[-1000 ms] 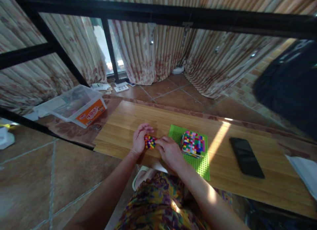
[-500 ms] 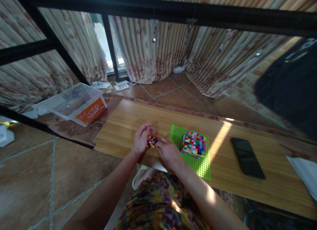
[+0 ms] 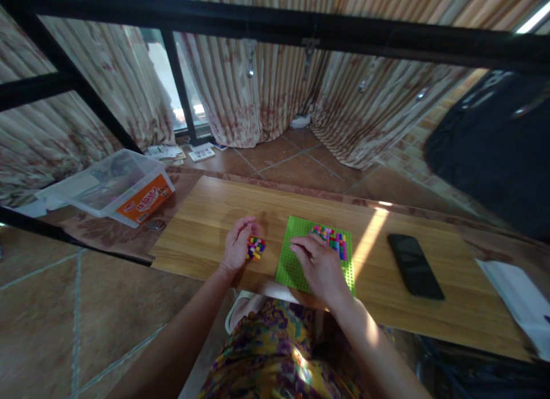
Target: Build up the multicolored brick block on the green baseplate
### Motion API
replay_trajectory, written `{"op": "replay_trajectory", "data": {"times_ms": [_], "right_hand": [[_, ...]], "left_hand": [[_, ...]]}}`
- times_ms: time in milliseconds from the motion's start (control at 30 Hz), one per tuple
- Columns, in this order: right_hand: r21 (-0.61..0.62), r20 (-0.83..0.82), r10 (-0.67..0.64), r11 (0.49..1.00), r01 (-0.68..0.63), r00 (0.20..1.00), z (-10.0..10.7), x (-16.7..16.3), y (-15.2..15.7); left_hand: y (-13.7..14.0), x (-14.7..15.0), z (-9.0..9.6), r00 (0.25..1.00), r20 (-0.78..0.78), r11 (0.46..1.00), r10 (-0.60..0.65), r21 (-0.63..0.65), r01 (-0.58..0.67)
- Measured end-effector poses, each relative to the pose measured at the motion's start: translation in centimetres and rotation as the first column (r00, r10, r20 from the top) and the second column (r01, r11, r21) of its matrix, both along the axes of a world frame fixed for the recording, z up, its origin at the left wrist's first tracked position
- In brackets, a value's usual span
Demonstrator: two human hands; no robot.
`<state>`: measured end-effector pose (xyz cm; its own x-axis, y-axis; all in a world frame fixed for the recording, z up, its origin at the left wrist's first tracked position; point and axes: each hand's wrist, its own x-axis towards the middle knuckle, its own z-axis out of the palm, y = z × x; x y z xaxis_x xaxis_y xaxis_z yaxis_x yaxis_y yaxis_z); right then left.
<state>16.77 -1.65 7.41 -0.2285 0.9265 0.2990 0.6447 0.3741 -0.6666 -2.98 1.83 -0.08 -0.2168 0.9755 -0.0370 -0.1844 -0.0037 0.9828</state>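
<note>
A small pile of colourful toy bricks [image 3: 256, 248] lies on the wooden table [image 3: 201, 227]. My left hand [image 3: 238, 244] rests beside it, cupped along its left side with the fingers apart. To the right, a green studded baseplate [image 3: 286, 261] bears a multicoloured brick block [image 3: 337, 243], partly hidden behind my right hand [image 3: 322, 267]. That hand hovers over the plate at the block's near left side, thumb and fingers pinched together. Whatever may be between its fingertips is too small to make out.
A black phone [image 3: 416, 267] lies on the table's right part, with white paper [image 3: 513, 296] at the right end. Beyond the left end stands a clear plastic bin [image 3: 148, 201] with an orange label. A black metal bar [image 3: 275, 30] crosses the view above the table.
My right hand has moved right, from the brick pile to the baseplate, and now covers part of the block. My left hand stays beside the pile. The whole view has shifted slightly.
</note>
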Motion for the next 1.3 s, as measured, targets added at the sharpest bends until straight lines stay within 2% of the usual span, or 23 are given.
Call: {"op": "replay_trajectory", "data": {"times_ms": [100, 233, 300, 467, 567, 667, 767, 867, 1033, 1300], "right_hand": [[-0.009, -0.105, -0.127, 0.992, 0.127, 0.986, 0.0, 2.5, 0.3], [-0.138, -0.277, -0.327, 0.944, 0.299, 0.903, -0.5, 5.5, 0.7], [-0.156, -0.279, -0.406, 0.914, 0.376, 0.871, -0.7, 6.6, 1.0], [-0.073, -0.15, -0.49, 0.872, 0.485, 0.859, -0.7, 7.8, 1.7], [-0.06, -0.135, -0.506, 0.862, 0.503, 0.852, -1.1, 7.9, 2.4], [-0.077, -0.19, -0.523, 0.852, 0.518, 0.831, -2.1, 8.0, 3.1], [-0.182, -0.33, -0.509, 0.86, 0.476, 0.795, -3.4, 8.1, 3.8], [-0.312, -0.477, -0.513, 0.858, 0.407, 0.714, -4.4, 8.0, 4.1], [-0.437, -0.574, -0.536, 0.84, 0.321, 0.619, -4.4, 7.5, 4.2], [-0.434, -0.592, -0.521, 0.849, 0.302, 0.615, -4.4, 7.5, 4.1]], "left_hand": [[0.0, 0.0, 0.1, 1.0, 0.008, 1.0, 0.004, -0.003, -0.004], [-0.1, 0.1, 0.3, 1.0, -0.011, 1.0, -0.004, -0.003, 0.004], [-0.1, 0.1, 0.4, 1.0, -0.018, 1.0, -0.006, -0.006, 0.006], [-0.2, 0.1, 0.7, 0.999, -0.04, 1.0, -0.011, 0.001, 0.011], [-0.1, 0.1, 0.8, 0.998, -0.06, 1.0, -0.007, 0.004, 0.007], [-0.1, 0.1, 0.7, 0.997, -0.077, 1.0, -0.007, 0.008, 0.008], [0.0, 0.0, 0.5, 0.996, -0.091, 1.0, -0.015, 0.01, 0.016], [0.0, 0.0, 0.3, 0.996, -0.093, 1.0, -0.013, 0.01, 0.015], [-0.1, 0.1, 0.4, 0.994, -0.111, 1.0, -0.014, 0.012, 0.015], [-0.1, 0.1, 0.4, 0.987, -0.161, 0.999, -0.015, 0.034, 0.021]]}}
